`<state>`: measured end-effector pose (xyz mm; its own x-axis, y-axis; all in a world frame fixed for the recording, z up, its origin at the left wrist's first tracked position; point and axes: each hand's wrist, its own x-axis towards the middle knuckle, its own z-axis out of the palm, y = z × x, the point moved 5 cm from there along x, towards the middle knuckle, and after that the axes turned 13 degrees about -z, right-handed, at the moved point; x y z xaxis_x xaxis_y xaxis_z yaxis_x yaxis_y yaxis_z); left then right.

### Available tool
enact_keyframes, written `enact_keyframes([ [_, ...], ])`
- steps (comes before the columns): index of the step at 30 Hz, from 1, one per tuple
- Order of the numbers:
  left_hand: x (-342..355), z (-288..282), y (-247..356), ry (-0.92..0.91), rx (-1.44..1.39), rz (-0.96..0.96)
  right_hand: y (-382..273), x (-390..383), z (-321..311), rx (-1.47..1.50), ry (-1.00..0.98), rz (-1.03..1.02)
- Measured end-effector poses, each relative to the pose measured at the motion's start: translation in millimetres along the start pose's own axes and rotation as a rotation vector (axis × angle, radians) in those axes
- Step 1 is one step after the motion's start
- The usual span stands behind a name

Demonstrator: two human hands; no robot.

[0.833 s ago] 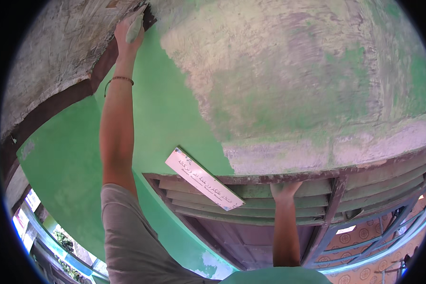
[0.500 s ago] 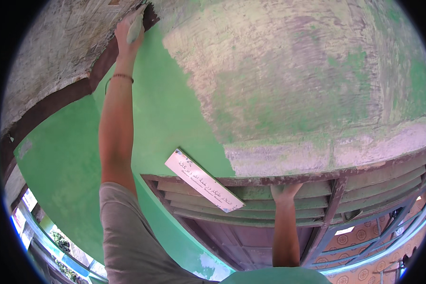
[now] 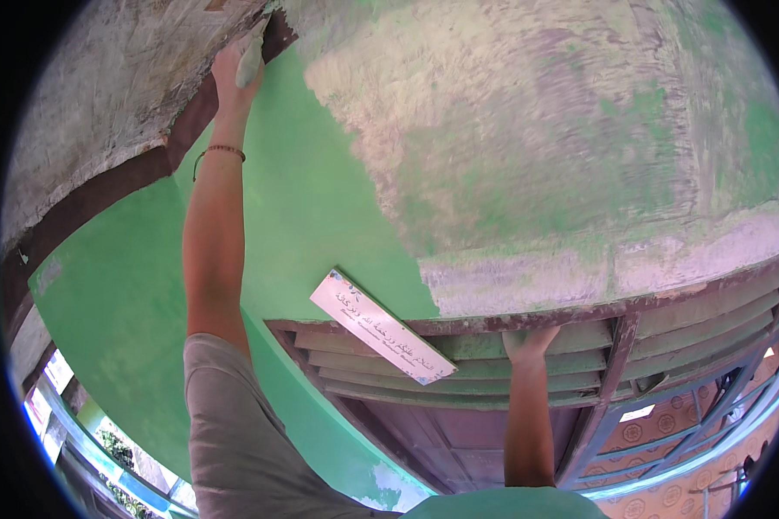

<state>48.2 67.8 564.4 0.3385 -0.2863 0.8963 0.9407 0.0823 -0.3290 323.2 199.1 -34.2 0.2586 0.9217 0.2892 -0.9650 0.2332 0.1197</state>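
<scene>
My left hand (image 3: 231, 71) is raised high at the top left, closed on the pale handle of a scraper-like tool (image 3: 251, 59), whose end touches the dark brown band (image 3: 279, 36) where green wall (image 3: 312, 190) meets rough grey ceiling (image 3: 104, 95); its blade is mostly hidden. Lower right, my right hand (image 3: 528, 346) grips the louvred vent's upper frame (image 3: 632, 298), its fingertips partly hidden. Just left of it a white lettered sign (image 3: 381, 324) hangs slanted over the slats. The wall above the vent has a broad patchy, scraped whitish area (image 3: 511, 130).
Below the vent are a purple wooden door panel (image 3: 459, 441) and blue-framed panes with bars (image 3: 692, 424). At the lower right lies an orange patterned floor (image 3: 666, 493). Railings and plants (image 3: 117, 445) show through an opening at the lower left.
My left hand and its tool have dipped slightly. The sign and vent sit a little right and higher in the picture, with my right hand still on the frame.
</scene>
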Motion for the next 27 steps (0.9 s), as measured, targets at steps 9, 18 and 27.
enact_keyframes([
  [9, 2, 10, -17, -0.034, 0.023, -0.05, -4, -2, 7, -0.028, 0.039, -0.003],
  [18, -8, 1, -18, -0.045, -0.018, 0.027, -3, 0, 1, -0.072, 0.073, -0.015],
  [27, -6, -5, -7, -0.006, -0.11, 0.009, -4, 4, 1, -0.028, 0.037, -0.009],
])
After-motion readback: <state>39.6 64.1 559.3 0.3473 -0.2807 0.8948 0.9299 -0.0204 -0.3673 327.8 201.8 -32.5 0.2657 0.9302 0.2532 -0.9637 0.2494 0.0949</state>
